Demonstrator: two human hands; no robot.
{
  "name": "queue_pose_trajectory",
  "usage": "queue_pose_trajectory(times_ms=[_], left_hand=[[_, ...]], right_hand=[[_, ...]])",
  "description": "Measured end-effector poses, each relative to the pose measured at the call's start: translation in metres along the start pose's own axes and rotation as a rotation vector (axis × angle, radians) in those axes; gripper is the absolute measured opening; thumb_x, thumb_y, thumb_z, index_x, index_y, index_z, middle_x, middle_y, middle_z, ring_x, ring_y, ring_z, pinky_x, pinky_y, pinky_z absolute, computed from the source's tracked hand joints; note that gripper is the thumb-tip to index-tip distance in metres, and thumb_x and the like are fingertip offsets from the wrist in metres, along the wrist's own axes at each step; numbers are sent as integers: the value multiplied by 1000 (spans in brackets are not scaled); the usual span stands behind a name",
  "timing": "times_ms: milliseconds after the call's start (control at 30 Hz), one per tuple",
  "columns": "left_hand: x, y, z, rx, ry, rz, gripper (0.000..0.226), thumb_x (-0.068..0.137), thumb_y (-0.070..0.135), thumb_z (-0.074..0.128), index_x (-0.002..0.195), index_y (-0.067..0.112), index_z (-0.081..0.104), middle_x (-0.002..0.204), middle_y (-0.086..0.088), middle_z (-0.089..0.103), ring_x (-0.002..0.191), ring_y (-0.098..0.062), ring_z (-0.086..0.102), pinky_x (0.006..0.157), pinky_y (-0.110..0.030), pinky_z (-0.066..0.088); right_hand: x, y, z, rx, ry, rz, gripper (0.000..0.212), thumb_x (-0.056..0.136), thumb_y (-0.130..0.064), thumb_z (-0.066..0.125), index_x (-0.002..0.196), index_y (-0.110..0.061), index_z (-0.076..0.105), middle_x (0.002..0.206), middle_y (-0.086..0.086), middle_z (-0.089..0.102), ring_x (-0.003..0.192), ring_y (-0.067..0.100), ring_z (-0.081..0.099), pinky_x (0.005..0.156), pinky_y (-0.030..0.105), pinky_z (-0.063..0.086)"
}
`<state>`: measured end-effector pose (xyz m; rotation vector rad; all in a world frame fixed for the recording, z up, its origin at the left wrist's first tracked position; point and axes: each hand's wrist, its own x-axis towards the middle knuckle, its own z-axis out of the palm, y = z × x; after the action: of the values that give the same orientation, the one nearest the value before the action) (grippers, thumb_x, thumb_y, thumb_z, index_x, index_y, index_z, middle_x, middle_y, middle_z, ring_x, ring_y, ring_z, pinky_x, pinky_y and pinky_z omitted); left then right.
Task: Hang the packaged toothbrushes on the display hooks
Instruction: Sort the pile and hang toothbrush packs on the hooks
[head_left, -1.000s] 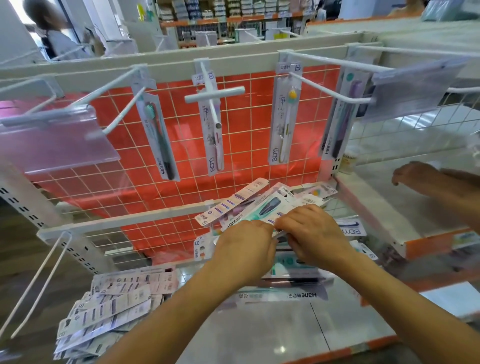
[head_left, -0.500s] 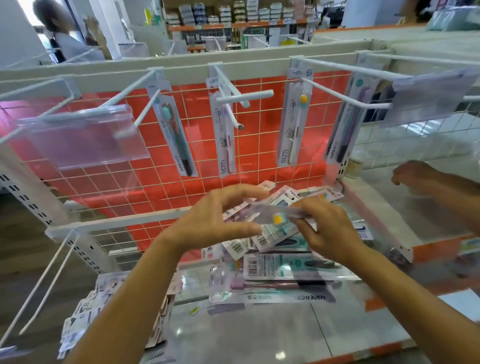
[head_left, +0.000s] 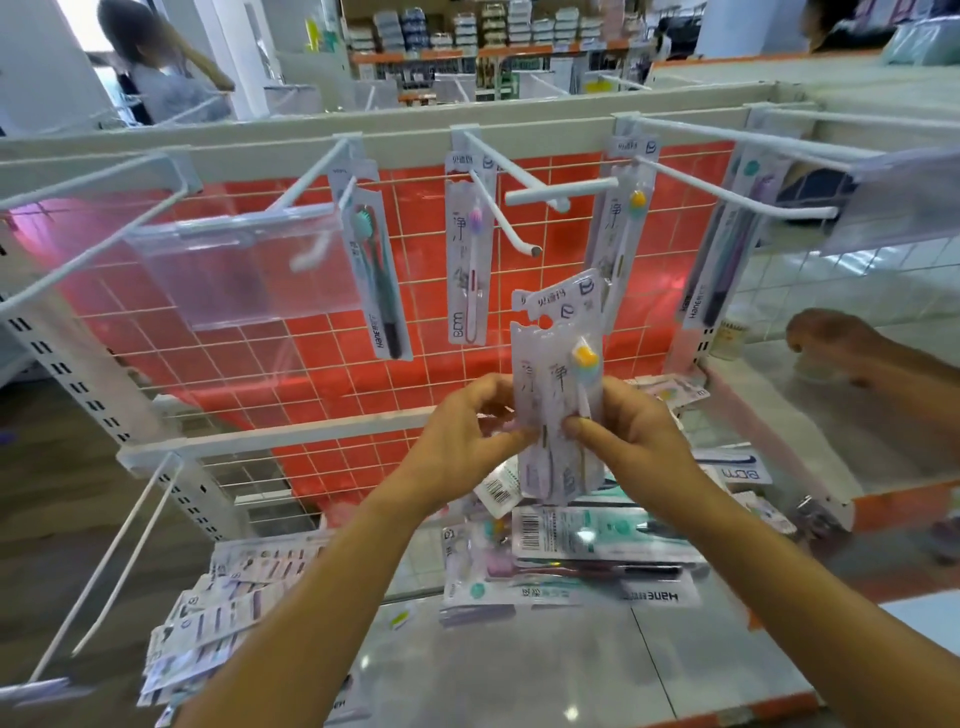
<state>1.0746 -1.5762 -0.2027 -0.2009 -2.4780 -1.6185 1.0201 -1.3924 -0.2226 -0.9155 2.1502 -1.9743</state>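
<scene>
Both my hands hold two clear toothbrush packs (head_left: 560, 374) upright, one behind the other, a yellow-headed brush in the front one. My left hand (head_left: 467, 441) pinches their left edge, my right hand (head_left: 631, 436) their right edge. The packs' hang holes sit just below the tip of the middle display hook (head_left: 506, 215). That hook carries a pink-headed brush pack (head_left: 467, 254) at its base. Other hooks hold a teal brush pack (head_left: 376, 270), a yellow-headed pack (head_left: 621, 228) and a dark-brush pack (head_left: 722, 260). Loose packs (head_left: 587, 551) lie on the glass shelf (head_left: 519, 654) below.
A clear price-tag holder (head_left: 244, 270) hangs on the left hook, another (head_left: 898, 197) on the right. A heap of packs (head_left: 218, 618) lies at the lower left. Another person's hand (head_left: 831, 338) rests on the right shelf. A person (head_left: 156, 67) stands far behind.
My hands lifted two packs off the shelf pile, turned them upright and raised them toward the middle hook. The view has tilted up slightly.
</scene>
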Motion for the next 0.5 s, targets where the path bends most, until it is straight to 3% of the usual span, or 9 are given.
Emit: queue_pose_trajectory(times_ms=[100, 233, 367, 500], left_hand=[[-2, -4, -2, -56, 20, -65, 26, 86, 9, 70, 106, 25, 62, 105, 8, 69, 101, -9, 65, 93, -32, 54], [-8, -7, -5, -189, 42, -136, 25, 88, 6, 67, 111, 14, 60, 109, -2, 69, 102, -18, 66, 90, -34, 56], [-13, -10, -10, -303, 45, -218, 23, 93, 6, 61, 111, 17, 55, 108, -11, 70, 102, -24, 68, 88, -38, 57], [-18, -13, -17, -387, 62, -279, 25, 94, 9, 59, 117, 18, 53, 108, -9, 71, 100, -23, 70, 87, -40, 58]], right_hand=[[-1, -1, 13, 68, 18, 50, 23, 90, 2, 59, 109, -10, 64, 98, -5, 72, 95, 15, 68, 84, 37, 57], [0, -4, 25, 108, 62, 87, 21, 90, 0, 59, 104, -16, 65, 90, -10, 73, 88, 8, 69, 74, 23, 55], [0, -5, 35, 200, 126, 140, 21, 91, -4, 59, 103, -19, 66, 90, -6, 75, 90, 14, 70, 76, 27, 57], [0, -6, 45, 228, 179, 170, 16, 92, -10, 58, 101, -19, 66, 89, -2, 75, 87, 15, 71, 71, 26, 57]])
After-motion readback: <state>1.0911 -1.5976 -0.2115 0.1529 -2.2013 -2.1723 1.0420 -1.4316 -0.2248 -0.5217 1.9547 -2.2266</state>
